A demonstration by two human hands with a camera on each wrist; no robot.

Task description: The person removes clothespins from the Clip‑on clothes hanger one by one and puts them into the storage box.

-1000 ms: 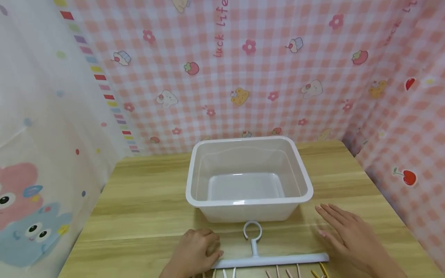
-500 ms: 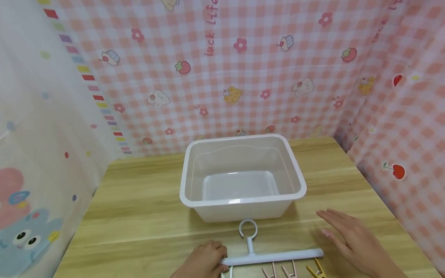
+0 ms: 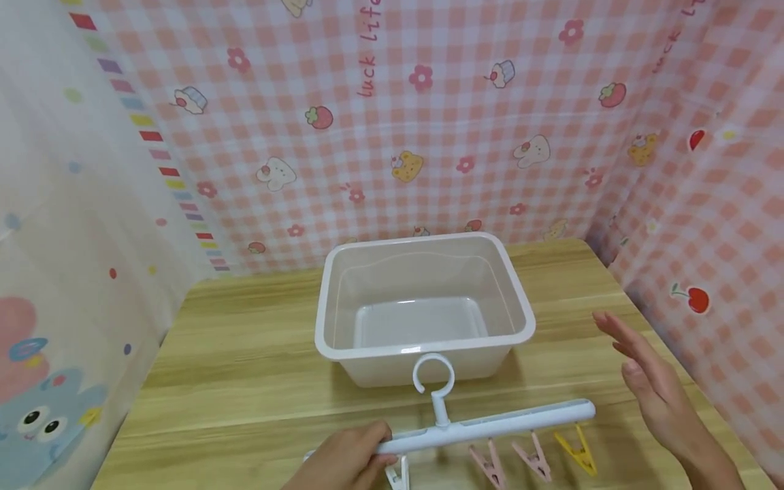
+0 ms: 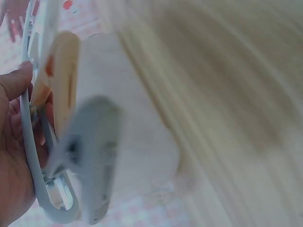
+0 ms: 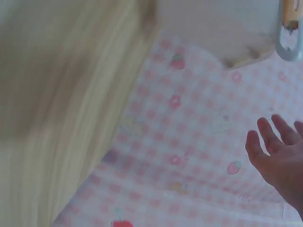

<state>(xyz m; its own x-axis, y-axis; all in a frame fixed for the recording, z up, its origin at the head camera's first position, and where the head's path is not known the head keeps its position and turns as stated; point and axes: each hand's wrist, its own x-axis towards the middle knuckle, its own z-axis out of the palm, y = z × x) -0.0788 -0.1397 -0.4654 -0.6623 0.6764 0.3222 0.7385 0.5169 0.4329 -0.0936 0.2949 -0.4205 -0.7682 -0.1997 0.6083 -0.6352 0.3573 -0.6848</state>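
In the head view my left hand point(image 3: 346, 457) grips the left part of a pale blue clip hanger point(image 3: 490, 425), thumb and fingers round its bar. The hanger tilts, its right end higher, with its round hook upright in front of the basin. Hanging from it are a white clothespin point(image 3: 399, 476), pink clothespins point(image 3: 533, 457) and a yellow clothespin point(image 3: 578, 450). The left wrist view shows a peach clothespin point(image 4: 66, 80) and a blurred grey clothespin point(image 4: 92, 156) close to the fingers. My right hand point(image 3: 658, 391) is raised to the right, apart from the hanger, fingers extended.
A white plastic basin point(image 3: 392, 371) stands behind the hanger on the wood-grain table point(image 3: 257, 354), with nothing inside. A pink checked cloth point(image 3: 380, 136) hangs behind and on the right; a white printed curtain point(image 3: 61, 204) hangs on the left.
My left hand has gripped the hanger and raised it, its right end tilting up and the clothespins swinging beneath. My right hand has lifted and moved farther right. The head view has shifted slightly.
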